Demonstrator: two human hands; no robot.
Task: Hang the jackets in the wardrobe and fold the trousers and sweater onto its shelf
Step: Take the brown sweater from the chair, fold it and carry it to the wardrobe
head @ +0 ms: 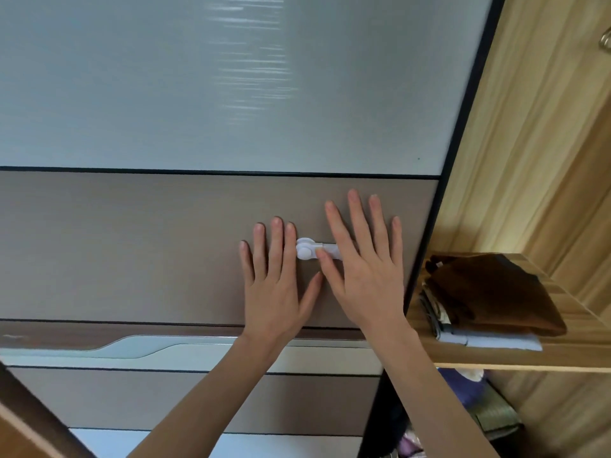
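Both my hands lie flat with straight fingers on the brown panel of the wardrobe's sliding door (165,246). My left hand (276,285) sits just left of a small white plastic latch (309,248) stuck on the door. My right hand (363,262) covers the latch's right end, its thumb touching it. To the right, the wardrobe stands open. On its wooden shelf (529,358) lies a folded stack: a brown garment (489,292) on top of grey and light blue folded clothes (489,340).
The door's dark edge (429,259) runs diagonally beside my right hand. Below the shelf, purple and green items (469,391) fill the lower compartment. A metal hanger hook (605,41) shows at the top right. Wooden furniture (26,424) fills the bottom left corner.
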